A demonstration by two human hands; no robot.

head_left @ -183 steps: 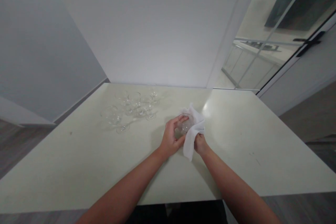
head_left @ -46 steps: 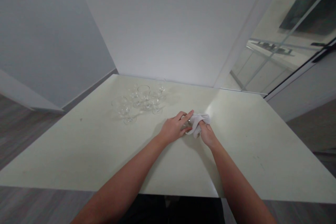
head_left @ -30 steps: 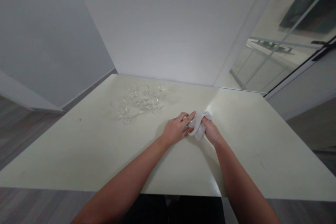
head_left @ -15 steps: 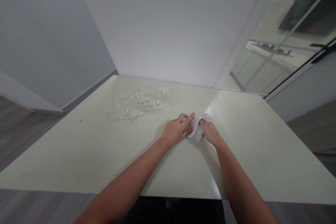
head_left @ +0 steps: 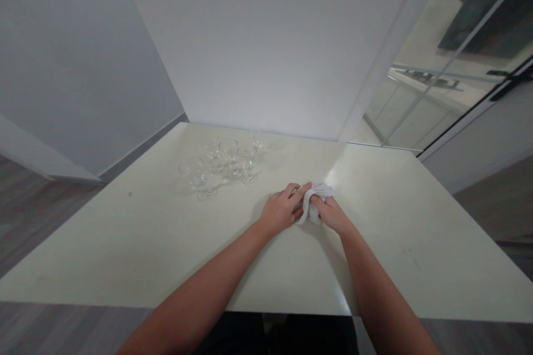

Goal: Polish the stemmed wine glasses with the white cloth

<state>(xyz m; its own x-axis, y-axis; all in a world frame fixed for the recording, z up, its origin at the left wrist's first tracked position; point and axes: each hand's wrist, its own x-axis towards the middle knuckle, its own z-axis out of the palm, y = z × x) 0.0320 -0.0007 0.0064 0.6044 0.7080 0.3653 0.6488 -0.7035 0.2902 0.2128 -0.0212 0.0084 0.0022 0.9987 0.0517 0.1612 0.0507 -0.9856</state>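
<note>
My left hand is closed around a clear glass, mostly hidden by my fingers and the cloth. The glass lies on its side, low over the table. A crumpled white cloth covers its right end. The fingers of my right hand are closed on this cloth and press it into the glass's end. Farther left, several clear stemmed glasses stand close together, one of them a wide-bowled glass at the left front.
Both forearms reach over a pale table. A white wall rises behind its far edge. On the right is a glass-paned partition beside the table. Grey wood-look floor shows at the left.
My right hand has shifted slightly left and turned, with the cloth bunched differently around the glass. My left hand stays nearly in place. The standing glasses have not moved.
</note>
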